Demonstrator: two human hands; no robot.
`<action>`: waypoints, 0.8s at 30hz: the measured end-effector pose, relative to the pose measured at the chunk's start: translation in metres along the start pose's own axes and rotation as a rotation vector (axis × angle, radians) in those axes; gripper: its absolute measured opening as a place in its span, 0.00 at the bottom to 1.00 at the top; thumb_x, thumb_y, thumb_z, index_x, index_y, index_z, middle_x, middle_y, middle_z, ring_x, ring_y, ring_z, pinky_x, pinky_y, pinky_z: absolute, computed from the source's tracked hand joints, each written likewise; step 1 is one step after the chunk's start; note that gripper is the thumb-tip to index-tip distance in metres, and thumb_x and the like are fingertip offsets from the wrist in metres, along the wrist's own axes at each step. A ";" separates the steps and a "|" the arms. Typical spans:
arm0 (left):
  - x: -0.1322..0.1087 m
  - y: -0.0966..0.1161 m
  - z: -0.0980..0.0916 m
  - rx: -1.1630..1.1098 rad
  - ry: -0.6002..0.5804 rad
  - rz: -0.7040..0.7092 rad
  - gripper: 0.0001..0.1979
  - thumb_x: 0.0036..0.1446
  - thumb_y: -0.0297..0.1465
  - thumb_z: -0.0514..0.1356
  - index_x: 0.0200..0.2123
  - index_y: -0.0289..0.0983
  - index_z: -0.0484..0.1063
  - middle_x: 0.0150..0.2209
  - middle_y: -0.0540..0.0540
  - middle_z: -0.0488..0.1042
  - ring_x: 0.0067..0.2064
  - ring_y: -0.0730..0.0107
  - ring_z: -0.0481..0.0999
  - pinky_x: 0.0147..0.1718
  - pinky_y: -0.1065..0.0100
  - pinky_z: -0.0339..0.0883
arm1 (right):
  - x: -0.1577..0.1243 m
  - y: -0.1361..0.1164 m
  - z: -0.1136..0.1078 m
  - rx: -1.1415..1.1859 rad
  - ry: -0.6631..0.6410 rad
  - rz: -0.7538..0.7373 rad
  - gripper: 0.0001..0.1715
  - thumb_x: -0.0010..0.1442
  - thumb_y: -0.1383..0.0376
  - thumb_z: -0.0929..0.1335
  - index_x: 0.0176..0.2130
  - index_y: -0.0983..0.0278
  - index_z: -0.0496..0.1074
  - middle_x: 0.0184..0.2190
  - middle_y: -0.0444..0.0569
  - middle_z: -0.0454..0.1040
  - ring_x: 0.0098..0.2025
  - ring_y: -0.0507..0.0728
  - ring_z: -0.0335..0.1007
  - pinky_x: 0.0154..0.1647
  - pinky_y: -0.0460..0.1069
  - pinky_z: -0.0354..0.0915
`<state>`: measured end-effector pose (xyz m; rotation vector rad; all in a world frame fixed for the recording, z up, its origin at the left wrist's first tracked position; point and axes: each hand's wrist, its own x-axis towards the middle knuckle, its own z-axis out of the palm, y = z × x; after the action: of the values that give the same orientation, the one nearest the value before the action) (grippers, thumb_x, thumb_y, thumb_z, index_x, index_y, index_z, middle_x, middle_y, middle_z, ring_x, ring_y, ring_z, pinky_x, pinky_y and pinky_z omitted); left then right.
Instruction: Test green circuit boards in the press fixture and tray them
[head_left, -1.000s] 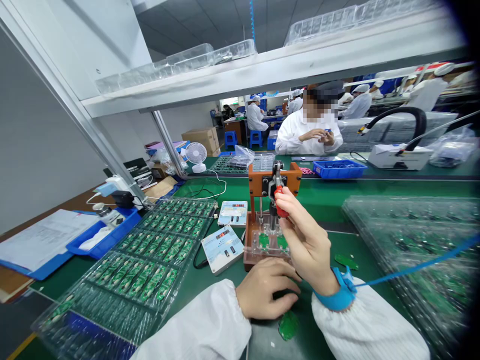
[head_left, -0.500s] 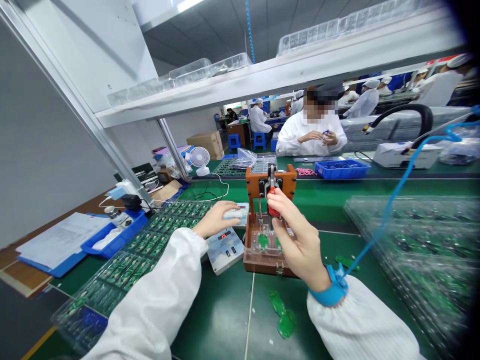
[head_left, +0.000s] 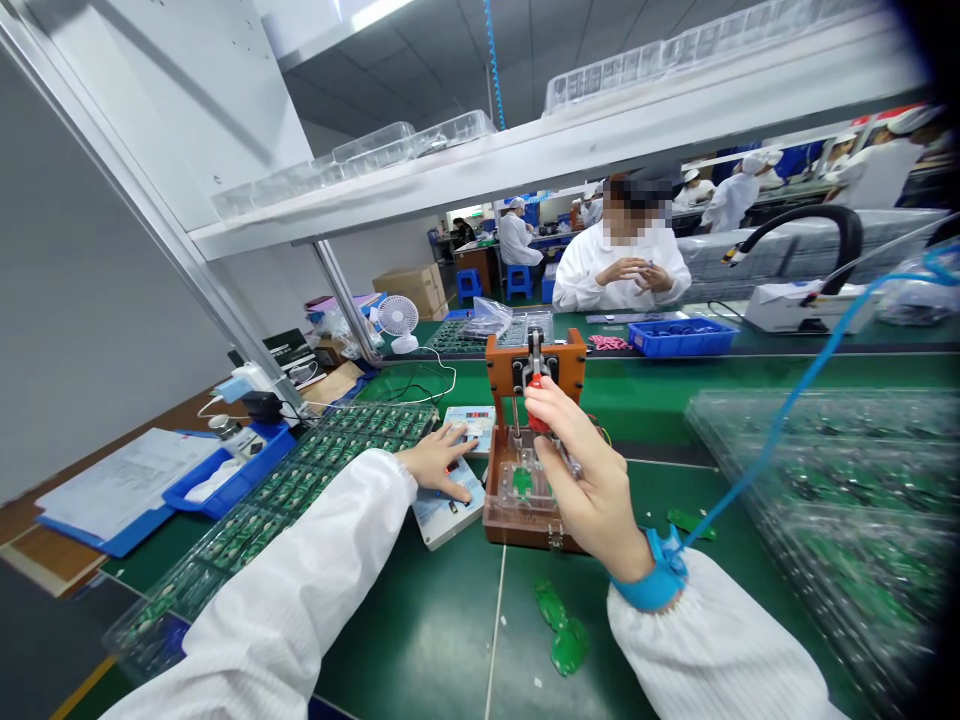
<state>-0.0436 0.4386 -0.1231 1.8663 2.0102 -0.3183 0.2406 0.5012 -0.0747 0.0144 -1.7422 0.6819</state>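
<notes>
Since the red knob of a toggle lever is pinched between the thumb and fingers of the right hand, the clamping step at the wooden press fixture is judged to be in hand, and working that lever appears to be what is called for. A blue wrist strap is worn on that wrist, and green circuit-board offcuts lie on the green mat in front of the fixture. Just left of the fixture, the left hand is held open, resting across two white digital control boxes and grasping nothing that can be seen. A green circuit board is seated on the fixture's clear base. Clear trays of boards are laid to its left, more trays to its right, and a blue bin is set beyond it, near a co-worker in a white smock
</notes>
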 end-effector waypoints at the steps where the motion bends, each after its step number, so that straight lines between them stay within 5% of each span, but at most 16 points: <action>1: 0.000 -0.001 0.000 0.004 0.004 0.006 0.63 0.46 0.65 0.65 0.75 0.40 0.44 0.76 0.36 0.30 0.74 0.33 0.28 0.70 0.38 0.35 | 0.000 0.000 0.000 0.000 0.001 0.000 0.33 0.70 0.77 0.62 0.66 0.51 0.66 0.66 0.43 0.66 0.70 0.61 0.59 0.71 0.63 0.62; 16: -0.002 0.004 -0.002 0.020 -0.018 -0.024 0.63 0.46 0.64 0.66 0.75 0.40 0.43 0.75 0.36 0.25 0.74 0.33 0.23 0.69 0.38 0.32 | 0.001 -0.001 -0.001 -0.003 0.010 -0.004 0.33 0.70 0.77 0.62 0.66 0.51 0.65 0.66 0.42 0.67 0.70 0.62 0.59 0.70 0.64 0.63; 24: -0.011 -0.013 -0.005 0.000 -0.056 -0.027 0.67 0.42 0.67 0.65 0.75 0.41 0.42 0.75 0.39 0.25 0.73 0.30 0.24 0.69 0.36 0.31 | 0.000 -0.001 0.000 -0.008 0.007 -0.003 0.33 0.70 0.77 0.62 0.66 0.51 0.65 0.66 0.44 0.67 0.70 0.63 0.59 0.71 0.65 0.62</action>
<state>-0.0563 0.4295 -0.1146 1.8110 1.9999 -0.3743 0.2411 0.5003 -0.0737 0.0092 -1.7378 0.6716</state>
